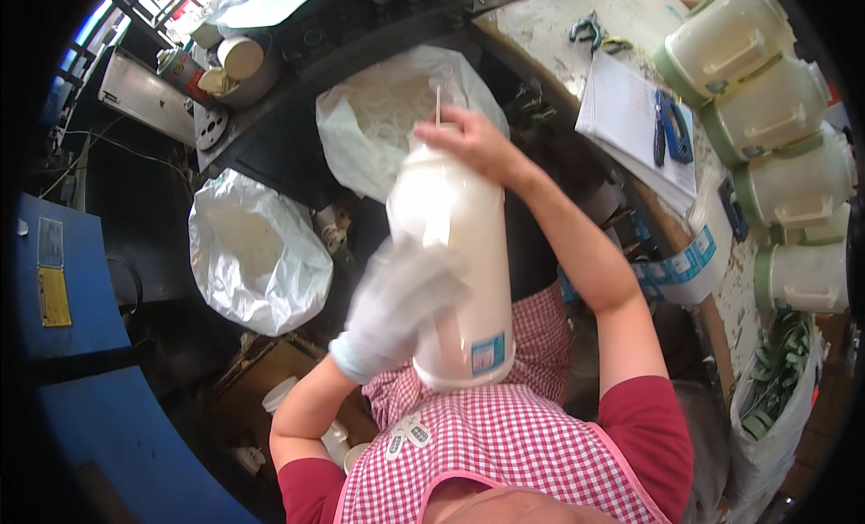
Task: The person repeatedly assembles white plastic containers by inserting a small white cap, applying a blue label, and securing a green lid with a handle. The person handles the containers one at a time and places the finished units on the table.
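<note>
A tall white plastic jug (478,245) with a blue label near its bottom end lies tilted over my lap, its narrower end pointing away from me. My bare right hand (473,145) grips that far end, with the fingers curled over it. Beside those fingers a thin pale strip (439,105) sticks up; I cannot make out what it is. My left hand (401,294), in a white glove, is against the jug's left side. Motion smears its fingers. Beyond the jug, an open white plastic bag (347,132) holds many translucent rings.
Left of me stands a second white bag (288,281), near a blue machine (81,308). The worn bench (532,37) at right carries papers (613,118), pliers (586,30), a label roll (698,267) and several green-ended jugs (766,100). A bag of green parts (784,371) sits below.
</note>
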`<state>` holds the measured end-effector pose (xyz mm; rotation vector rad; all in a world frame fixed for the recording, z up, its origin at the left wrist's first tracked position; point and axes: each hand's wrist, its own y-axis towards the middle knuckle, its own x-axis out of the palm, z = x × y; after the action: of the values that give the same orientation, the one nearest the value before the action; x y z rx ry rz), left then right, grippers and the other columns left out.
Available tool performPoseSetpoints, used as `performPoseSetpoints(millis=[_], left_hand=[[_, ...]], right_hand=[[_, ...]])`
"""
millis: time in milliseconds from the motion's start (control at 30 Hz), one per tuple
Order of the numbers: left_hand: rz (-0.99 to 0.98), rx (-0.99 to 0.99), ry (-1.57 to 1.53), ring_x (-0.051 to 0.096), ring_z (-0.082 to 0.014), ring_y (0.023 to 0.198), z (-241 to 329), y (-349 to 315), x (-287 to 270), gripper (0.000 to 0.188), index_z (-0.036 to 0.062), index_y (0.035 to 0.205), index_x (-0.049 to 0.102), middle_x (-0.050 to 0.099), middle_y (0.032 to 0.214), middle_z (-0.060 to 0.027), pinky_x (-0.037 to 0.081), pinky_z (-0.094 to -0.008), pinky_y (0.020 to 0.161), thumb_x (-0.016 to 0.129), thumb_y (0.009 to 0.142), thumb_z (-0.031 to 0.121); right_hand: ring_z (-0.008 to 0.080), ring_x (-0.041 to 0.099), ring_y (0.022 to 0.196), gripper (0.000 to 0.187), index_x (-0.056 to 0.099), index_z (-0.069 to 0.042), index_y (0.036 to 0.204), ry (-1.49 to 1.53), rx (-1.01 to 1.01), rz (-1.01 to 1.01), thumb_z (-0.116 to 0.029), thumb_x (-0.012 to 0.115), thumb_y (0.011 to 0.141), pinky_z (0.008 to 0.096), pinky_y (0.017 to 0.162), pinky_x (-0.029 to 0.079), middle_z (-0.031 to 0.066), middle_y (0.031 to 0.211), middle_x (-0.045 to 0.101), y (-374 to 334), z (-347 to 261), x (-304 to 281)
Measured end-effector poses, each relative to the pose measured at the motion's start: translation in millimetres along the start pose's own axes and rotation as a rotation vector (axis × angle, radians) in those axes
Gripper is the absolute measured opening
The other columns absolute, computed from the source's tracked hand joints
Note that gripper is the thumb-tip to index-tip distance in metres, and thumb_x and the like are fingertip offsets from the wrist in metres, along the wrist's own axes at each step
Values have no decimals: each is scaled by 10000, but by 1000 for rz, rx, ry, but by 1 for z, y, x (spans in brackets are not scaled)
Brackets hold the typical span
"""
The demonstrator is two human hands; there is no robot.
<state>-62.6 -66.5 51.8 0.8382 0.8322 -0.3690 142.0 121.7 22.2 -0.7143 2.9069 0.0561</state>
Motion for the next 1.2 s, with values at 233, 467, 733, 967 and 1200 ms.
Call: performPoseSetpoints(millis=[233, 467, 733, 967, 1200], left_hand=[[108, -877, -1193, 666, -153, 1088, -35, 101, -4, 824, -27, 1341, 642, 694, 1217, -115, 546, -288, 949, 292, 1095, 678], [23, -587, -1118, 620, -170, 1222, -21, 94, -18, 581, -4, 1416, 596, 684, 1300, -83, 463, -327, 1088, 647, 1029, 426], [662, -146, -967, 557, -365, 1347, 11, -8, -143, 1094, -50, 1540, 340, 520, 1460, -216, 493, -485, 1145, 759, 802, 641], [978, -723, -92, 526, -372, 1357, 13, -71, -146, 1045, -38, 1421, 504, 495, 1464, -267, 478, -489, 1123, 828, 729, 674], [731, -715, 40, 590, -338, 1299, 3, -55, -116, 858, 7, 1308, 566, 575, 1406, -219, 502, -475, 1092, 948, 643, 391]], right_hand=[[222, 593, 756, 394, 679, -19, 824, -310, -496, -370, -339, 628, 1048, 360, 743, 473, 109, 723, 604, -47, -89, -22], [167, 721, 855, 423, 727, -25, 885, 426, -182, 397, -338, 543, 1102, 295, 827, 583, 59, 896, 744, 5, -82, -95], [298, 662, 1132, 511, 606, 15, 1364, 357, -418, 358, -359, 665, 1021, 382, 1033, 527, 161, 1282, 669, 138, -54, -315], [331, 724, 882, 324, 807, -18, 928, -1029, -118, -71, -333, 766, 863, 435, 826, 563, 196, 995, 745, 135, 70, 5], [303, 719, 1039, 354, 741, 2, 1080, -428, -152, 72, -335, 696, 980, 408, 889, 557, 166, 1138, 748, 88, 58, 29]])
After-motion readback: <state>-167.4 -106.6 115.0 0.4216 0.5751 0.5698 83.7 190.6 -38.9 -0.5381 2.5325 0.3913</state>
